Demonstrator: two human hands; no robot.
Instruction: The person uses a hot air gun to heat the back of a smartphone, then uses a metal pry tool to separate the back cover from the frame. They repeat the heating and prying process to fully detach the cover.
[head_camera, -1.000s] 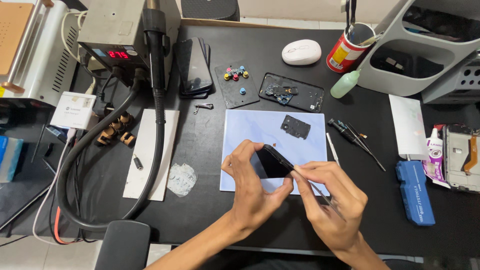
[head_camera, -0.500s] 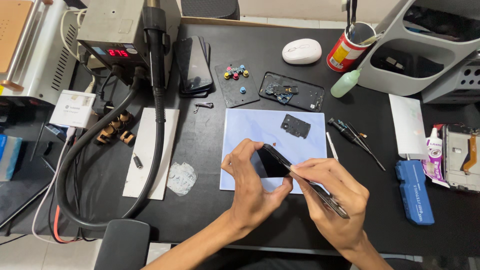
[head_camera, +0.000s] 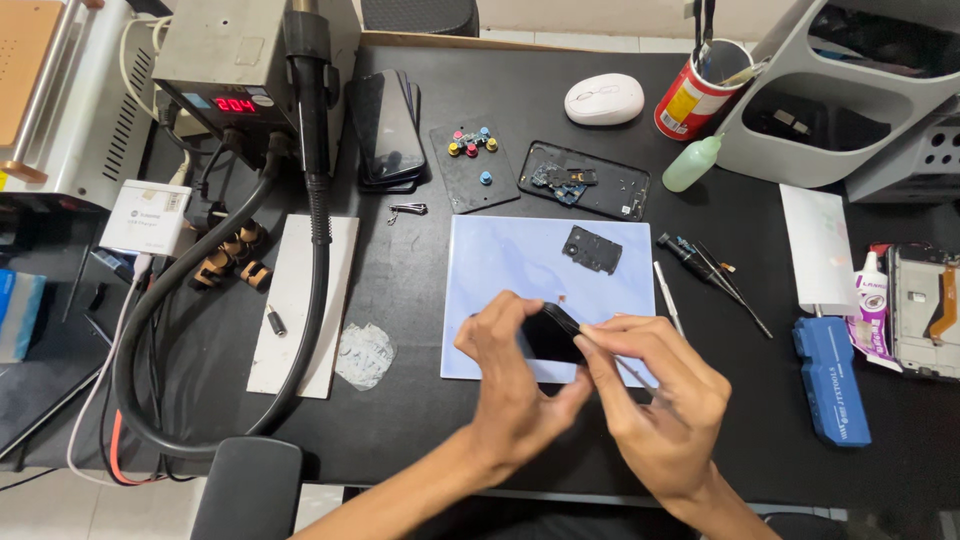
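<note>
Your left hand (head_camera: 515, 375) curls closed around a small black part (head_camera: 552, 333), holding it just above the pale blue mat (head_camera: 500, 270) on the dark surface (head_camera: 420, 420). Your right hand (head_camera: 655, 400) pinches a thin metal tool (head_camera: 640, 378) with its tip at the part's edge. You seem to be prying or picking at it; the next move likely calls for a steady grip and light pressure.
</note>
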